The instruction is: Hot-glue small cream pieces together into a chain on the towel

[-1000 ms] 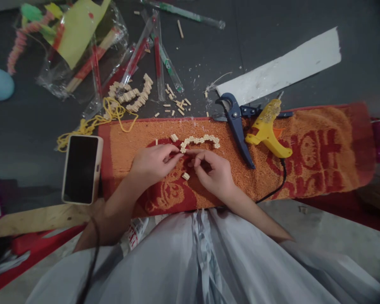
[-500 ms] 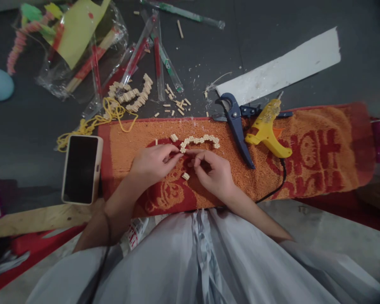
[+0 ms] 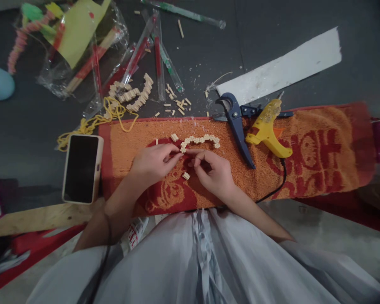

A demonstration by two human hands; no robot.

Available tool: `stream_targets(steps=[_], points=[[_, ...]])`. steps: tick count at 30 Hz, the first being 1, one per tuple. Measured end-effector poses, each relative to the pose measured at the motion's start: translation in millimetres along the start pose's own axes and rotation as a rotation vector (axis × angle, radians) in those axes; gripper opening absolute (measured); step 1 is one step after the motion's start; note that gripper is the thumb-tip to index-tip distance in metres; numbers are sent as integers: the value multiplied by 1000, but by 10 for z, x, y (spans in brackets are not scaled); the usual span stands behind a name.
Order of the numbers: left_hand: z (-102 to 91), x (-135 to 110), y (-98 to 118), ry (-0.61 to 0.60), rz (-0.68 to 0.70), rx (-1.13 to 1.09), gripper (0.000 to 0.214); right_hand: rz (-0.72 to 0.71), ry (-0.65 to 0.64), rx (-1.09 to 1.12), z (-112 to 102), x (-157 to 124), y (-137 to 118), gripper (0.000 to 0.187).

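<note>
A curved chain of short wooden stick pieces [image 3: 204,139] arches over the orange and red towel [image 3: 126,143]. My left hand [image 3: 155,162] pinches its left end between thumb and fingers. Close to that same end, my right hand [image 3: 213,171] has its index finger stretched towards the chain and its other fingers curled; whether something small is in them I cannot make out. A small bundle of stick pieces [image 3: 185,176] lies between my hands, and another small bundle [image 3: 174,137] lies just above my left fingers.
To the right lie blue cutters [image 3: 239,131] and a yellow glue gun [image 3: 267,128] with a black cord. A phone [image 3: 82,169] rests at left beside yellow string [image 3: 110,112]. Beyond the towel are loose stick pieces [image 3: 179,105], plastic-wrapped sticks [image 3: 158,55] and a white board [image 3: 281,65].
</note>
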State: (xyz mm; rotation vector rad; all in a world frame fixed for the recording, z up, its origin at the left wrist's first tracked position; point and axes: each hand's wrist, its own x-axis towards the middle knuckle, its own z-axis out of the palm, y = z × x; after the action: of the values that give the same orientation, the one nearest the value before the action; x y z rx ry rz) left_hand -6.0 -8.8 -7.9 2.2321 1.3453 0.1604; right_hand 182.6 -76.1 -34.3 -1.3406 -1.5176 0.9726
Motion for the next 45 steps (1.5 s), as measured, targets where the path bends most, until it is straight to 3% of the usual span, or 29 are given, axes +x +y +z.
stream_targets(steps=[45], points=[[15, -27, 34, 1, 11, 16, 24, -48, -12, -43, -27, 30, -12, 17]])
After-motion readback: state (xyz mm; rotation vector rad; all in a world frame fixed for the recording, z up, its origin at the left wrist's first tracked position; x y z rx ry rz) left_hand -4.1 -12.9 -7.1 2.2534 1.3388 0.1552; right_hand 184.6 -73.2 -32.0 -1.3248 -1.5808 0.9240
